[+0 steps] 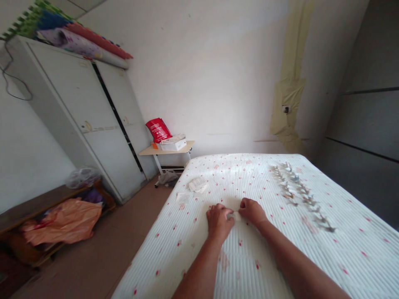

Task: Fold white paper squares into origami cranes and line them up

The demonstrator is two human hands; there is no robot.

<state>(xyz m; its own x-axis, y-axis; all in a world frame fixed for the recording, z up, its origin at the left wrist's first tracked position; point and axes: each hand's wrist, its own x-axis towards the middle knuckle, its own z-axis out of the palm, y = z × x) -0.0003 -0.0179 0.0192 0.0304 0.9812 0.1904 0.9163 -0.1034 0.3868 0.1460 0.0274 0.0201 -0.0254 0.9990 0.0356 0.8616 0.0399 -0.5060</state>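
Over the middle of the bed, my left hand (pixel 218 221) is closed, with thumb and fingers pressed on a small pale piece of paper (pixel 237 216). My right hand (pixel 253 211) pinches the paper's other side, fingers curled in. Its fold details are too small to make out. Beyond my left hand lies a loose pile of printed paper sheets (pixel 197 184), with another printed sheet (pixel 183 198) just nearer. Off to the right, several small folded paper figures (pixel 304 191) stand in two rough rows; their exact shape is blurred.
The ribbed white bedspread (pixel 193 257) has red dots. Behind its far left corner, a small table (pixel 149 152) bears a red bag (pixel 158 130) and a white box (pixel 174 145). A grey cabinet (pixel 71 95) and a low wooden bench (pixel 18 216) stand on the left.
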